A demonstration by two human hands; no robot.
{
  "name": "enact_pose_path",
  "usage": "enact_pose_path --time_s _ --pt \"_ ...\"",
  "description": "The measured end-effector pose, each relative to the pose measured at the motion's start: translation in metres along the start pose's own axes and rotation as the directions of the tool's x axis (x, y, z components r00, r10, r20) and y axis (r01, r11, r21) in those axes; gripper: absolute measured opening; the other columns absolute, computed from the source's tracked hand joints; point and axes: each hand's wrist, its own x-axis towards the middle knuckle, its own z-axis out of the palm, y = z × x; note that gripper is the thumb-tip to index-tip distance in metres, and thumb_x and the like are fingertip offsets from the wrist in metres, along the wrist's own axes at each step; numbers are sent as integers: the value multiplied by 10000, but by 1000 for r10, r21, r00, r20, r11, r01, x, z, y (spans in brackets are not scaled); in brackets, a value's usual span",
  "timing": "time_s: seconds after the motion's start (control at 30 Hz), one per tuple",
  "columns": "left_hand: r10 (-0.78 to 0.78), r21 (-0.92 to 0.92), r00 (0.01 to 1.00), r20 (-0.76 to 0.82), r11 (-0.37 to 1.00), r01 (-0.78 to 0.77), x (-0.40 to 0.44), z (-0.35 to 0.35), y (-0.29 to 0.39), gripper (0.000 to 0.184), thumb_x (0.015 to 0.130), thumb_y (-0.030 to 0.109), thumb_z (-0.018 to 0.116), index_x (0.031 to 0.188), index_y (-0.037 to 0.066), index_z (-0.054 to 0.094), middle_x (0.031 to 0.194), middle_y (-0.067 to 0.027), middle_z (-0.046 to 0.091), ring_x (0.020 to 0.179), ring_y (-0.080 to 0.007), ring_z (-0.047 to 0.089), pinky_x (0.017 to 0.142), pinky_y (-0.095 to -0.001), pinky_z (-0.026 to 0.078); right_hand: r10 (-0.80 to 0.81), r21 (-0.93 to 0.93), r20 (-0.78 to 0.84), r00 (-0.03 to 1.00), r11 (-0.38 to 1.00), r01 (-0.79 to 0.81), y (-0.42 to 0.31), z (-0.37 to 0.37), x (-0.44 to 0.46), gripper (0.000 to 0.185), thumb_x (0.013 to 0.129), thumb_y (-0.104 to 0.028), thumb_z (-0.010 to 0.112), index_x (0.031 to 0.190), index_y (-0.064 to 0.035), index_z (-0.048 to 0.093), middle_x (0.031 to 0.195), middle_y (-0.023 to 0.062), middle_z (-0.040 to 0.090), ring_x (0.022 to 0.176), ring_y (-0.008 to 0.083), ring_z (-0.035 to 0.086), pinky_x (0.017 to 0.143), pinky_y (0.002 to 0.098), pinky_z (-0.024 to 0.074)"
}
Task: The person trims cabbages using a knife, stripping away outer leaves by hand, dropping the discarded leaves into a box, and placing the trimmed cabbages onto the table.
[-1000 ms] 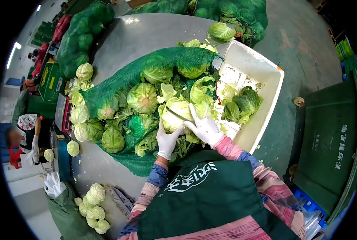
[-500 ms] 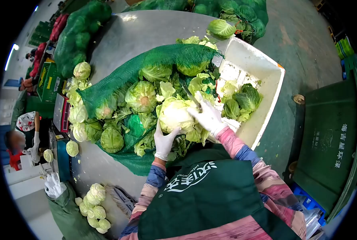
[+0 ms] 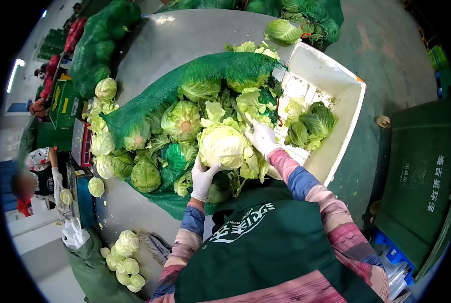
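My gloved left hand (image 3: 203,181) grips the lower left side of a pale, trimmed cabbage (image 3: 224,146). On its right side, my gloved right hand (image 3: 261,138) is closed round a knife (image 3: 241,113), whose blade points up and to the left. Loose outer leaves (image 3: 251,165) hang at the cabbage's lower right. Around and behind it, more cabbages (image 3: 181,121) lie partly inside a green net bag (image 3: 155,93). A white foam box (image 3: 351,121) stands to the right, with green leaves (image 3: 319,121) in it.
Trimmed cabbages (image 3: 126,252) lie at the lower left, others (image 3: 102,144) beside a scale (image 3: 79,144). One cabbage (image 3: 283,31) sits above the foam box. A co-worker (image 3: 43,174) is at the far left. A large green bin (image 3: 417,171) stands at the right.
The knife has moved off the cabbage, up and to the right, with my right hand. The cabbage has turned in my left hand, and leaves now hang loose at its right.
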Motion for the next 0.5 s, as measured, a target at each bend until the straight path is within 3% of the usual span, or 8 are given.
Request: enact_pose_path --time_s 0.07,0.13,0.2,0.27,0.33,0.4,0.43,0.5 --pt "-95 -6 991 -91 995 95 -11 7 12 694 837 48 699 1422 -21 333 1275 -108 559 1090 -197 590 879 -309 528 160 179 -34 987 972 -152 -25 -20 -10 775 778 -666 588 1218 -29 566 809 177 684 742 334 671 651 404 520" --pt "-141 80 986 -88 986 148 -15 9 23 736 860 124 696 1452 -2 277 1330 -141 502 1158 -266 549 855 -375 549 235 105 86 968 964 -244 -49 -32 -12 933 716 -773 558 1265 -19 538 833 195 686 785 342 678 681 408 522" --pt "-405 -103 908 -109 913 394 -21 16 38 770 872 229 696 1462 15 250 1401 -166 411 1248 -341 460 841 -435 554 175 -6 143 974 984 -176 -59 -30 -8 931 726 -775 538 1261 -13 543 868 209 688 814 358 676 727 433 520" --pt "-406 -142 909 -96 909 391 -20 15 41 793 867 306 701 1462 45 246 1440 -190 335 1294 -396 384 839 -525 543 168 -4 126 978 986 -168 -68 -35 -11 858 738 -748 545 1178 -14 585 896 215 689 849 357 675 756 453 513" --pt "-582 -448 813 29 719 531 -9 22 59 819 852 384 705 1469 112 240 1430 -170 358 1273 -391 409 873 -575 512 180 15 211 961 982 -188 -75 -44 -11 748 763 -697 552 1094 -30 619 896 215 688 858 356 673 769 458 509" --pt "-143 -17 957 254 988 152 7 11 13 831 832 478 693 1467 170 254 1448 -137 331 1257 -399 417 894 -613 482 118 75 126 985 989 -128 -68 -28 -13 635 801 -624 553 1049 -45 633 878 208 685 823 351 673 748 444 512" --pt "-352 -184 933 70 915 359 24 11 1 874 819 484 705 1473 187 208 1459 -131 311 1250 -397 423 886 -617 484 139 64 168 976 986 -152 -70 -29 -9 590 812 -593 554 1026 -50 634 864 205 683 815 353 669 742 439 511" --pt "-483 -385 869 108 785 485 25 14 8 1001 794 415 756 1463 190 46 1462 -151 269 1234 -392 436 850 -646 488 173 60 192 966 980 -187 -58 -20 -1 509 830 -522 558 977 -41 635 825 201 675 802 360 661 731 428 506"
